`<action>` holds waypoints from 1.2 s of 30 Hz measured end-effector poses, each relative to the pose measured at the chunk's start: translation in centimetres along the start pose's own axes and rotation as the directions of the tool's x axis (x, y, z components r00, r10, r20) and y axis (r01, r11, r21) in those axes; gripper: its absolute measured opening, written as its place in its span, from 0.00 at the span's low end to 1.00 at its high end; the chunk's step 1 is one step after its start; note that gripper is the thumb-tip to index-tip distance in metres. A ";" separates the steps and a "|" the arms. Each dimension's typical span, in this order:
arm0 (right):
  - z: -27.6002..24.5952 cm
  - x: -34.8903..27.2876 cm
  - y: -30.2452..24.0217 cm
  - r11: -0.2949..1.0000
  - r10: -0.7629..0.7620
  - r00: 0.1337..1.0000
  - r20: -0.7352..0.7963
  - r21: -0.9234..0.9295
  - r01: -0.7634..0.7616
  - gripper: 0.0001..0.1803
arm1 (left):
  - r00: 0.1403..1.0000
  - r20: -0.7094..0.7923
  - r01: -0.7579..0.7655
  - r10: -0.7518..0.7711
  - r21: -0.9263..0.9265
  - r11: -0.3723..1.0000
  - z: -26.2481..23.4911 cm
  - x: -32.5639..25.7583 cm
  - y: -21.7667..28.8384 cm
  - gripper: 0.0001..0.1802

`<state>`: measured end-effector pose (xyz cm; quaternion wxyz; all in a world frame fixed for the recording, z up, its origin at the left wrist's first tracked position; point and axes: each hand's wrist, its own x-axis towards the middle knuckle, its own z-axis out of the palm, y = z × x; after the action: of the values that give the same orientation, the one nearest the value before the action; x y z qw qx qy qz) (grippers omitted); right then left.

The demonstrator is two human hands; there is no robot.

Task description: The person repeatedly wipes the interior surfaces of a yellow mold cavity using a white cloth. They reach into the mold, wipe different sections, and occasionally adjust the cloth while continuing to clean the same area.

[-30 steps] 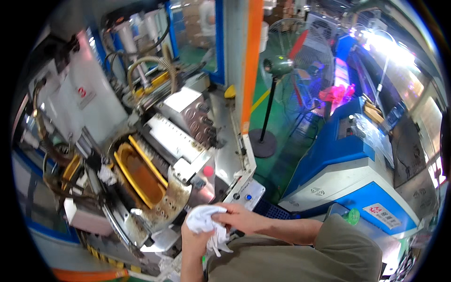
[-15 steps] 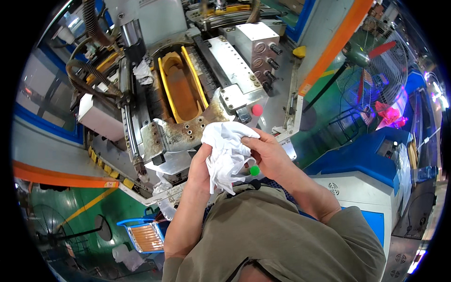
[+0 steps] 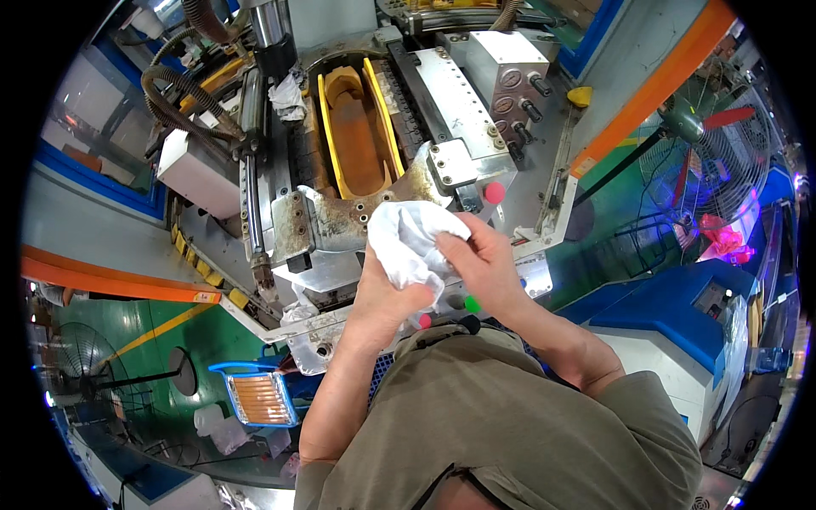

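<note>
A white cloth [image 3: 406,242] is bunched between my two hands, in front of the machine's rust-stained front bracket [image 3: 340,223]. My left hand [image 3: 380,297] grips its lower left side, thumb pointing inward. On the right, the fingers and thumb of my right hand [image 3: 481,259] pinch the cloth's upper edge. Past the bracket lies a long yellow-rimmed mould cavity [image 3: 357,140] with a brown inside. Beside the cavity on the left is a crumpled whitish rag [image 3: 287,98]. Red [image 3: 494,193] and green [image 3: 473,303] round buttons show near my right hand.
A metal block with gauges and knobs [image 3: 510,72] stands at the back right. Hydraulic rods [image 3: 251,204] and ribbed hoses [image 3: 183,81] run along the left. A blue-framed chair [image 3: 259,398] is at lower left. Standing fans [image 3: 701,127] and a blue-and-white cabinet [image 3: 663,314] are outside the orange-edged frame.
The cloth is gathered into a more compact, rounded bundle, its hanging end drawn up. My left thumb now presses across it. The machine appears shifted slightly right and up in view.
</note>
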<state>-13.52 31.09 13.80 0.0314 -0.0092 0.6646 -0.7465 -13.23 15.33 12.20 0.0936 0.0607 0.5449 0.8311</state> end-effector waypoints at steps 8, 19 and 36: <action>-0.9 1.7 -1.2 0.910 0.167 0.982 0.089 0.369 -0.189 0.15 | 0.958 -0.093 0.210 -0.270 -0.408 0.888 -3.1 0.4 -1.0 0.25; -1.2 3.8 0.4 0.715 0.200 0.953 0.229 0.631 -0.301 0.19 | 0.962 0.010 0.250 -0.272 -0.436 0.865 -4.0 0.2 -1.1 0.30; 1.7 3.2 2.3 0.797 0.307 0.936 0.170 0.492 -0.351 0.19 | 0.990 -0.059 0.113 -0.131 -0.247 0.963 -2.5 0.5 -0.3 0.37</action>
<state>-16.59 28.96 11.61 0.1890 0.0844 0.4304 -0.8786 -14.22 13.36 10.96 0.1308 -0.0161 0.4450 0.8858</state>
